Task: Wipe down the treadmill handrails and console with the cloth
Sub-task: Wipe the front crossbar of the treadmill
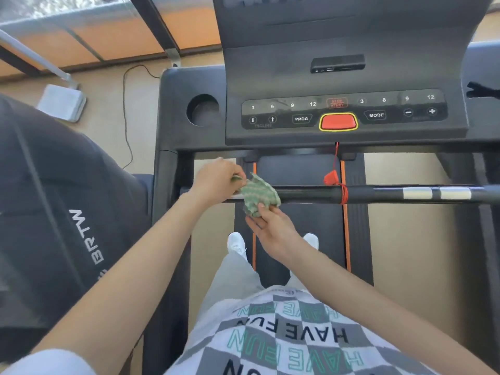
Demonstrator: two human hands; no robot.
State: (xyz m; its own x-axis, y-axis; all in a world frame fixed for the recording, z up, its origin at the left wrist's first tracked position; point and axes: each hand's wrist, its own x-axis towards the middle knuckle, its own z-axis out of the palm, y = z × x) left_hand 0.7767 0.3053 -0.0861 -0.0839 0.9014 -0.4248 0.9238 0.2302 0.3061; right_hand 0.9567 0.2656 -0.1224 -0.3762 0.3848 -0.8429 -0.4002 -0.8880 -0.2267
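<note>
1. Far left, beside the treadmill, stands a dark padded chair with white lettering. It has no part in the wiping.
2. My left hand is over the left end of the bar. Its fingers are curled and it pinches the upper left corner of the green zigzag-patterned cloth.
3. The cloth is draped over the black tubular handrail, near that bar's left end and bunched rather than spread flat.
4. My right hand comes up from just below the bar. It is partly open, and thumb and fingertips nip the cloth's lower edge, so both hands hold the cloth.
5. The handrail's long axis runs straight across me, left to right. Almost all of its length lies to the right of the cloth, so I judge the next stroke goes rightward, with my right hand nearer that stretch.
6. Along that path a red safety clip hangs on a red cord wound round the bar. Beyond it sit two silver sensor plates.
7. The dark grey plastic console, with its red stop button, lies above and beyond the bar, well apart from the cloth. A round cup holder is at its left.
</note>
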